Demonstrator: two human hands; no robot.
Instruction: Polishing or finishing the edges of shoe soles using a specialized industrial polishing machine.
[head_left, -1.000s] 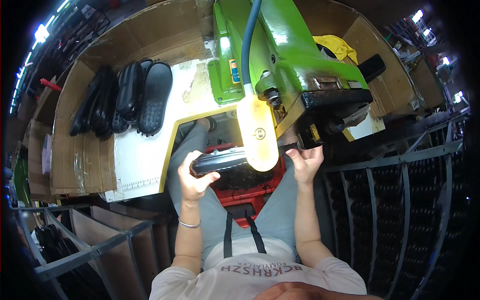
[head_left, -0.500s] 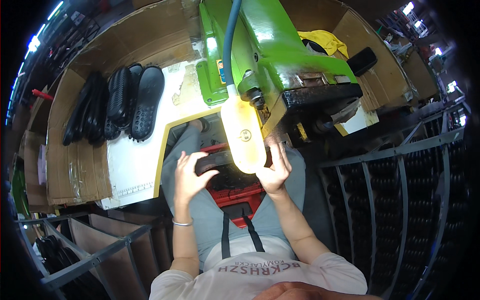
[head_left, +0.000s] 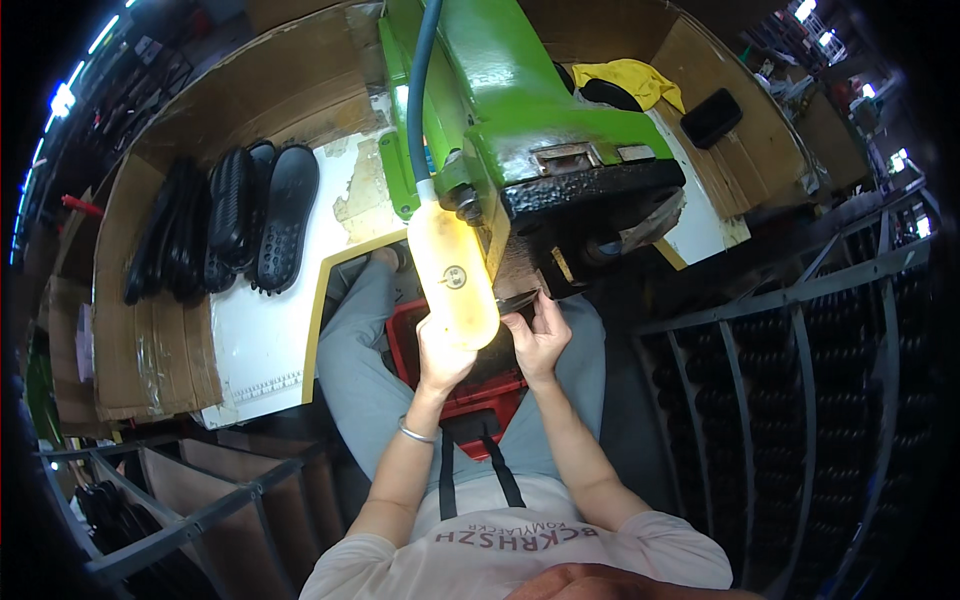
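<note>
A dark, thin-edged piece (head_left: 517, 301), apparently a black shoe sole, is at the underside of the green machine (head_left: 575, 135). My right hand (head_left: 543, 340) pinches its right end between thumb and fingers. My left hand (head_left: 443, 357) is behind the lower end of the glowing yellow lamp (head_left: 455, 275), which hides its fingers and most of the sole. Both hands are above the red crate (head_left: 480, 405) between my knees.
Several black soles (head_left: 288, 220) lie on the white table (head_left: 255, 345) at the left, inside cardboard walls (head_left: 160, 340). A yellow cloth (head_left: 645, 82) and black phone (head_left: 711, 118) are at right. Metal racks (head_left: 740, 400) stand on both sides.
My hands have brought the sole up toward the machine's underside. My left hand has moved right, from beside the lamp to behind it. The view has shifted slightly.
</note>
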